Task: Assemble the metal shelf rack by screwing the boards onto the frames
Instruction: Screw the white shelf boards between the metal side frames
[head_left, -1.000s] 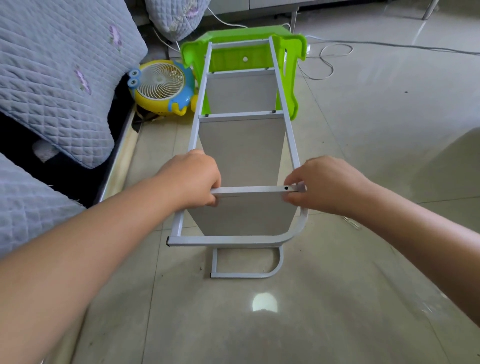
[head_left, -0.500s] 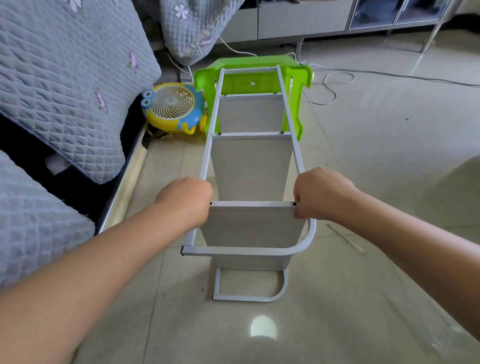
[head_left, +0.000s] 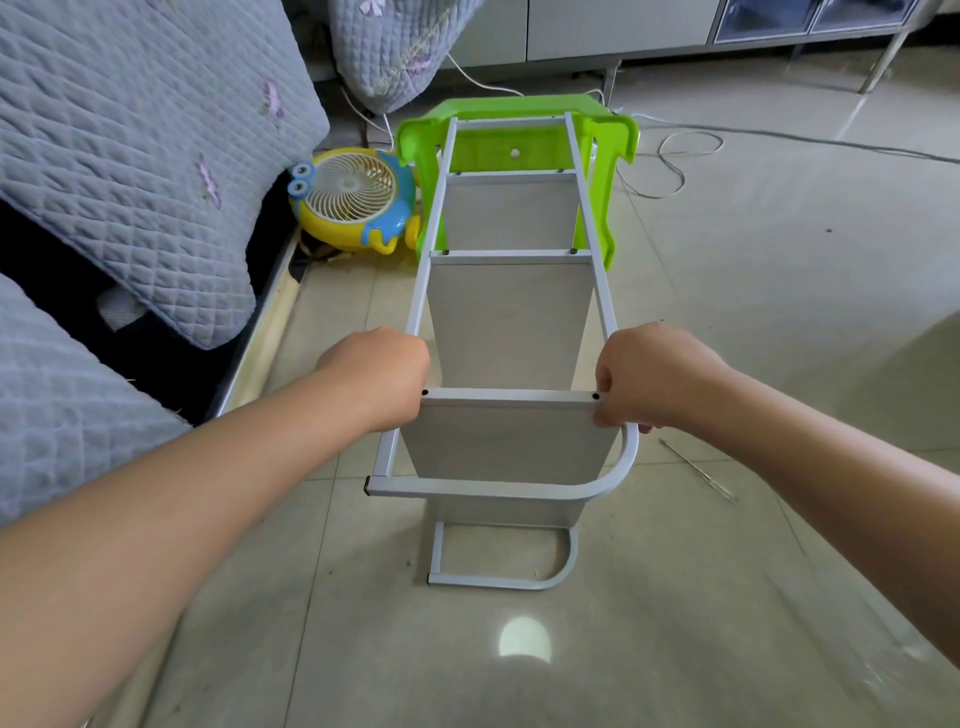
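The rack lies on its side on the floor. The left hand and right hand curl their fingers around the nearest board, aligning it with the upper frame; screwing it down likely follows, with the screwdriver nearby.

- Metal shelf rack: pale grey, lying on its side, far end resting against the green plastic stool.
- Upper frame: thin square tube, one near corner rounded, running from the stool toward the camera.
- Lower frame: same shape, flat on the floor, well apart from the stool.
- Nearest board: grey panel standing on edge between the frames, dark screw hole at each top corner, farthest from the stool.
- Middle board and far board: also on edge, closer to the stool.
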